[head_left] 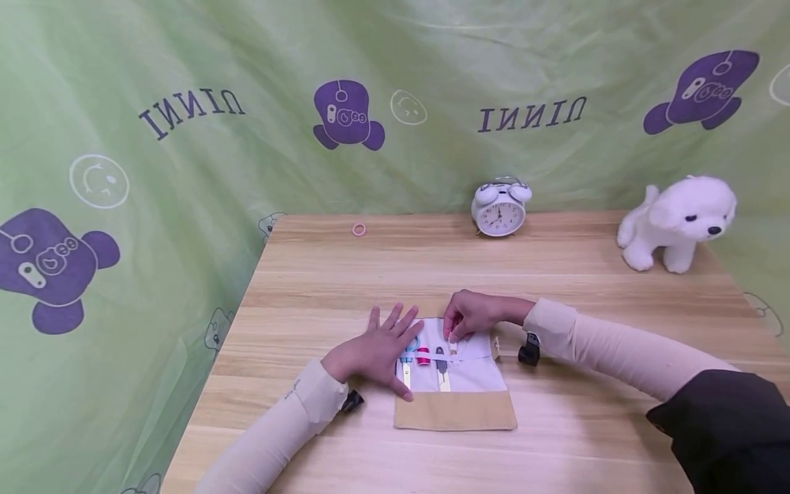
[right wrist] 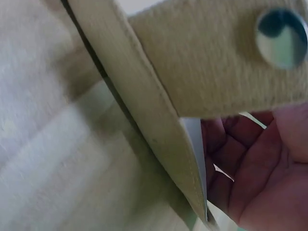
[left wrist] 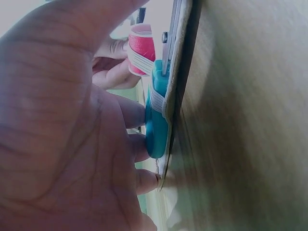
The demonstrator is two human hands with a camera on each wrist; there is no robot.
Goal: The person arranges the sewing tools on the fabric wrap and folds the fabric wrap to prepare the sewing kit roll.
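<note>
A tan fabric sewing kit pouch (head_left: 455, 412) lies unfolded on the table, its pale lining facing up. Under its white elastic band sit teal-handled scissors (head_left: 407, 374), a red thread spool (head_left: 422, 356) and a dark-handled tool with a pale blade (head_left: 442, 374). My left hand (head_left: 376, 348) spreads its fingers over the pouch's left edge, fingertips by the scissors' teal handles (left wrist: 156, 132). With curled fingers, my right hand (head_left: 472, 314) pinches a small whitish piece (head_left: 453, 346) at the band; its kind is too small to tell. In the right wrist view, a snap tab (right wrist: 207, 62) partly hides that hand.
A white twin-bell alarm clock (head_left: 500, 209) stands at the table's back, with a pink ring (head_left: 358, 230) to its left. On the back right is a white plush dog (head_left: 675, 219). Green printed cloth (head_left: 432, 171) hangs behind the wooden table (head_left: 321, 274).
</note>
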